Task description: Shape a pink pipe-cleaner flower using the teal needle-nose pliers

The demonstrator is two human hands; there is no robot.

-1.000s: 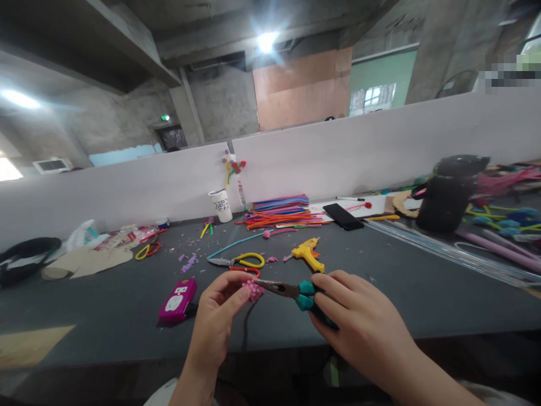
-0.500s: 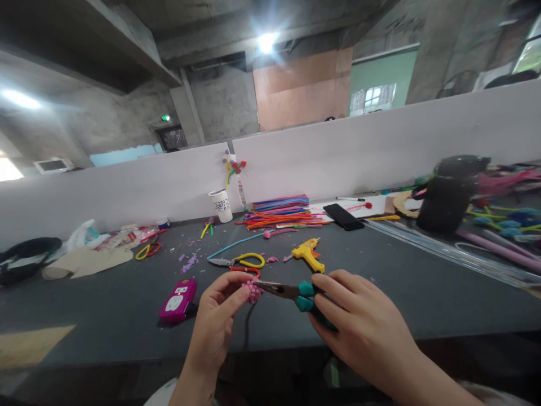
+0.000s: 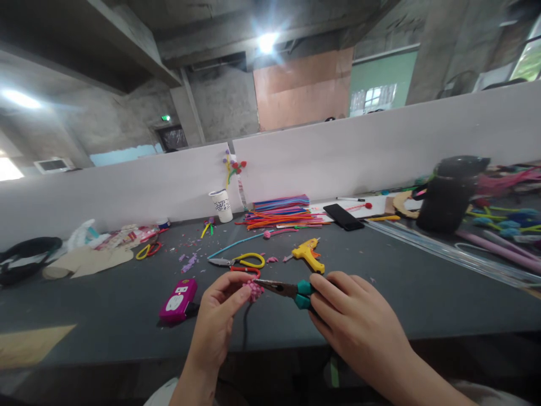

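Pink and knobbly, the small fuzzy piece (image 3: 254,290) is at the near middle, pinched between thumb and fingertips of the left hand (image 3: 214,321) just above the dark surface (image 3: 139,307). The right hand (image 3: 363,321) is wrapped around the teal grips of the long-nosed pliers (image 3: 285,288), whose tips meet the upper side of the piece; whether they clamp a strand of it cannot be made out. The fingertip pinch probably steadies something so small while leaving its top exposed to the metal, and the slim nose lets the right hand work from the side without crowding the left. The scissors (image 3: 251,260) and yellow glue gun (image 3: 309,254) lie just beyond, likely placed for an easy reach. The bundle of pipe cleaners (image 3: 279,214) sits farther back, below the pale partition (image 3: 338,152), with the phone (image 3: 344,216) to its right. That partition bounds movement at the back; the near edge of the surface runs beneath the forearms, so a dropped piece might roll off. Forward room is tight, with the red scissor handle close behind the left fingers. Sideways there is more: the magenta box (image 3: 178,301) stands a little left, while the clear rods (image 3: 448,251) and black jug (image 3: 448,194) are well to the right.
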